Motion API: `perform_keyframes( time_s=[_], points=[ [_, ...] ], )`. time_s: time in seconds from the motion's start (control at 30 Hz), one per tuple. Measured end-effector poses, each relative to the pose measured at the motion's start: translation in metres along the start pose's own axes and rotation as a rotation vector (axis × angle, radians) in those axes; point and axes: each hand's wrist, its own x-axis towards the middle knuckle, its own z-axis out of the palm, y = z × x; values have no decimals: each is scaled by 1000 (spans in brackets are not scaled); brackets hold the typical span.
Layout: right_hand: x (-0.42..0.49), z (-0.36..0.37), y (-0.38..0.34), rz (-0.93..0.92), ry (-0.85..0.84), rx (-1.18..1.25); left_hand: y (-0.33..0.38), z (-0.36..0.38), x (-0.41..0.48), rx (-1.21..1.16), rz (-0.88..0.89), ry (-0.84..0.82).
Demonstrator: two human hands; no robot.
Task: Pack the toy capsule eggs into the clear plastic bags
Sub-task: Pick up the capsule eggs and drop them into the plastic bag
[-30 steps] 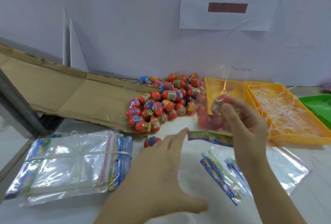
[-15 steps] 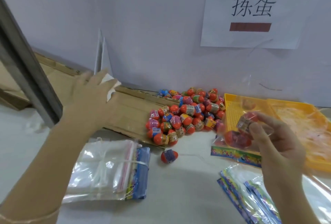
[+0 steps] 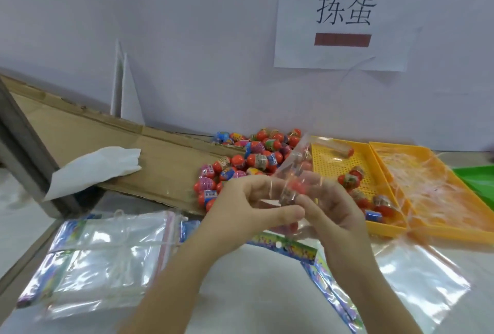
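Both hands meet at the table's middle – the left hand (image 3: 248, 210) and right hand (image 3: 336, 213) each pinch a clear plastic bag (image 3: 296, 157) with curled fingers, its mouth tilted up. Orange capsule eggs (image 3: 296, 186) sit inside it. Behind lies the loose egg pile (image 3: 248, 160). The perforated yellow tray (image 3: 334, 170) holds a few more eggs – the next yellow tray (image 3: 441, 234), clear strands (image 3: 417, 173). A tied bundle of empty bags (image 3: 107, 259) lies left.

Black characters "拣蛋" on the white paper sign (image 3: 344, 53) on the wall (image 3: 187, 39).
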Motion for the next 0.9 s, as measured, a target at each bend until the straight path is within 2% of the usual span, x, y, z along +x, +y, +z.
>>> perform_keyframes(
  time_s=[0.2,0.27,0.33,0.43,0.57,0.7,0.77,0.83,0.9],
  points=[
    [-2,6,13,-4,12,-96,-28,4,-7,-180,-51,48],
    [0,5,15,14,22,-51,-31,1,-6,-259,-33,180],
    [4,-2,17,24,100,-17,-33,-9,-3,-394,-38,360],
    [11,-8,29,-5,145,-300,-37,-25,-4,-438,-55,492],
    [18,3,47,-90,-80,-834,-39,-33,-4,-437,-52,530],
    [24,31,55,-156,-354,-1040,-39,-37,0,-471,-93,515],
    [24,45,63,-185,-470,-1198,-33,-37,0,-593,-114,519],
    [26,49,67,-177,-457,-1231,-30,-38,0,-618,-105,570],
    [36,42,66,-108,-333,-1076,-30,-37,-1,-532,-78,604]
  ],
)
